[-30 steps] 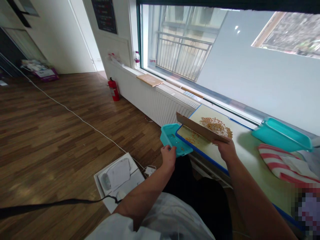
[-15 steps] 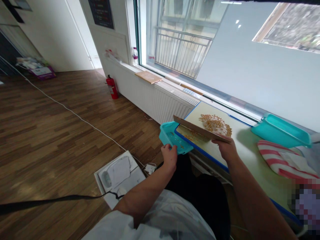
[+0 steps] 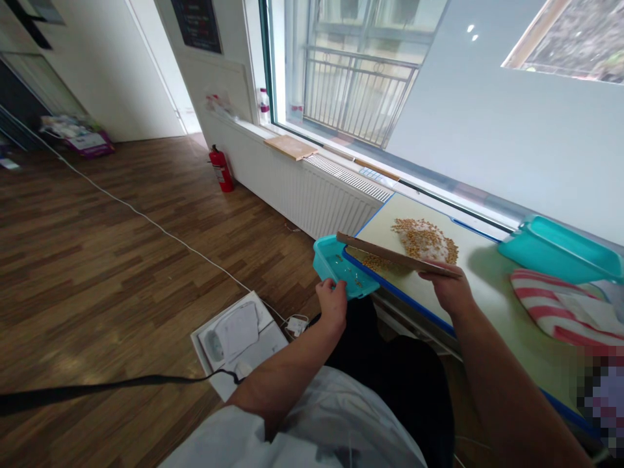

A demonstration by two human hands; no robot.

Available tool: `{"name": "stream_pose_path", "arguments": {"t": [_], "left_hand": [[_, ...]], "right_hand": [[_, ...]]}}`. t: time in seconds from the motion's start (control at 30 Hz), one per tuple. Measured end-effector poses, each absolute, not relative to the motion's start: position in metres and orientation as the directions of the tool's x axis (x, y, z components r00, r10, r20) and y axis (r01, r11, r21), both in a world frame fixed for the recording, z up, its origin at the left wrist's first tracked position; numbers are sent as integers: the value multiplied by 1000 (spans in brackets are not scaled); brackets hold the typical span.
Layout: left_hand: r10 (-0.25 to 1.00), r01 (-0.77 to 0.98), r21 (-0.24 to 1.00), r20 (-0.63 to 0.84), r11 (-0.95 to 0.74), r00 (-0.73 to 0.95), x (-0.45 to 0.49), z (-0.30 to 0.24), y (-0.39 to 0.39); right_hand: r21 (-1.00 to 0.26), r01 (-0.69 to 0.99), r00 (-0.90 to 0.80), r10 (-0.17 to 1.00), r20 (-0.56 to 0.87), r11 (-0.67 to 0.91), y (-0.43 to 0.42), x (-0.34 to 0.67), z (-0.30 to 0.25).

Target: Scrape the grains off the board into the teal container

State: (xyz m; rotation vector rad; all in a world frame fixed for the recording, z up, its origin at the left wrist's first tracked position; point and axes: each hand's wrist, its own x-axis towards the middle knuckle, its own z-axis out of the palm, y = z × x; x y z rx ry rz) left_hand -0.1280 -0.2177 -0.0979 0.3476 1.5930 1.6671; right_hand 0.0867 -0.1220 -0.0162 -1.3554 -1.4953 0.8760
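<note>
My left hand (image 3: pixel 333 303) is closed on the near rim of a small teal tray (image 3: pixel 327 260), held just below the table's left edge; a few yellow-brown grains lie inside it. My right hand (image 3: pixel 451 290) grips one end of a brown cardboard strip (image 3: pixel 390 254) that lies low across the table (image 3: pixel 492 292). A small patch of grains (image 3: pixel 374 262) sits beside the strip near the edge. A larger heap of grains (image 3: pixel 425 238) mixed with white powder lies behind the strip.
A second teal tray (image 3: pixel 560 250) and a red-and-white striped cloth (image 3: pixel 556 311) rest on the table's right. A white radiator (image 3: pixel 312 195) runs under the window. On the wooden floor lie a white box (image 3: pixel 238 341), a cable and a red fire extinguisher (image 3: pixel 221 169).
The cardboard strip has tilted flatter and lower over the table. My left hand and the small teal tray stay at the table's edge. The camera has shifted slightly.
</note>
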Motion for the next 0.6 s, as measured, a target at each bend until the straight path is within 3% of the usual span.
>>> {"name": "stream_pose_path", "arguments": {"t": [0.6], "left_hand": [[697, -303, 947, -290, 109, -656, -122, -96, -225]], "right_hand": [[-920, 360, -65, 988, 143, 157, -121, 92, -14]]}}
